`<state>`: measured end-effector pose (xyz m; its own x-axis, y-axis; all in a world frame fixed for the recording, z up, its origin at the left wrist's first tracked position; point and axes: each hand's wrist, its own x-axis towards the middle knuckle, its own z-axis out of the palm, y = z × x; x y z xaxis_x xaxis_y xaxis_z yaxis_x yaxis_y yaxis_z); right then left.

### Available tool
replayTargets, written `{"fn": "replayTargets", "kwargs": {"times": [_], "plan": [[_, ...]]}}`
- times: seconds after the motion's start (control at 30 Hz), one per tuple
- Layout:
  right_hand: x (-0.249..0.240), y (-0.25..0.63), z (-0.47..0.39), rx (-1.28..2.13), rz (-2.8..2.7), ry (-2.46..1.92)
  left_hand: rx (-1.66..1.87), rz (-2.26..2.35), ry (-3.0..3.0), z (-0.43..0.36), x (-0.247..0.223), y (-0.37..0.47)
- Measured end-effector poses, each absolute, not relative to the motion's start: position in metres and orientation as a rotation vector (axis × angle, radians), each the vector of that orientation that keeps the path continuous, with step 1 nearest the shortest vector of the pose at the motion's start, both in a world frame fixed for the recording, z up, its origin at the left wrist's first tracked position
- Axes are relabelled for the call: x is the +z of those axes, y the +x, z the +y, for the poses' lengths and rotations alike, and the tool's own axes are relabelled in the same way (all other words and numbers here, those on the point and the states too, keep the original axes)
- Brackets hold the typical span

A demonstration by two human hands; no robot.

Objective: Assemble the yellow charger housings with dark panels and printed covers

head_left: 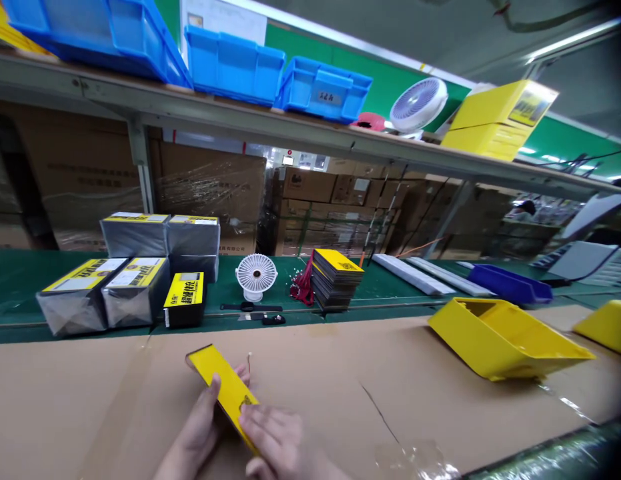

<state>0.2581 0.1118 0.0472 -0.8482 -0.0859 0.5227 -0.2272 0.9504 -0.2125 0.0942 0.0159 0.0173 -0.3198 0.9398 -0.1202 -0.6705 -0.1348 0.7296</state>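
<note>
A flat yellow-faced piece (224,387) with dark edges is held tilted above the cardboard-covered tabletop. My left hand (203,417) wraps its left side, thumb on the yellow face. On its lower right end, beside a small dark printed mark, lie the fingers of my right hand (275,433), pressed together on the face. A thin wire with a small light connector (249,357) sticks up behind the piece. Farther back stand a stack of similar yellow-topped pieces (335,283), a bundle of red wires (303,283) and a small white fan (257,275).
Wrapped yellow-and-grey blocks (135,293) and a black-and-yellow block (185,298) stand back left. A yellow bin (495,340) sits at right, a dark blue tray (507,283) behind it. Blue bins (233,65) line the overhead shelf (310,130). Black-handled tools (255,313) lie before the fan.
</note>
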Motion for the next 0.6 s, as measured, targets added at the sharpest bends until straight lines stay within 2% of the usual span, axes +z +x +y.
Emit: {"fn": "replayTargets", "kwargs": {"times": [0.1, 0.23, 0.37, 0.6], "plan": [[0.051, 0.23, 0.101, 0.665, -2.514, -0.025, 1.68, 0.713, 0.17, 0.01, 0.028, 0.09], [0.058, 0.184, 0.109, 0.874, -2.276, -0.486, 1.492, 0.638, 0.147, 0.005, 0.034, 0.097], [0.049, 0.155, 0.116, 1.044, -2.255, -0.571, 1.3, 0.637, 0.266, 0.002, 0.029, 0.113], [0.021, 0.153, 0.112, 1.331, -2.263, -0.566, 1.328, 0.739, 0.244, -0.005, 0.018, 0.119]]}}
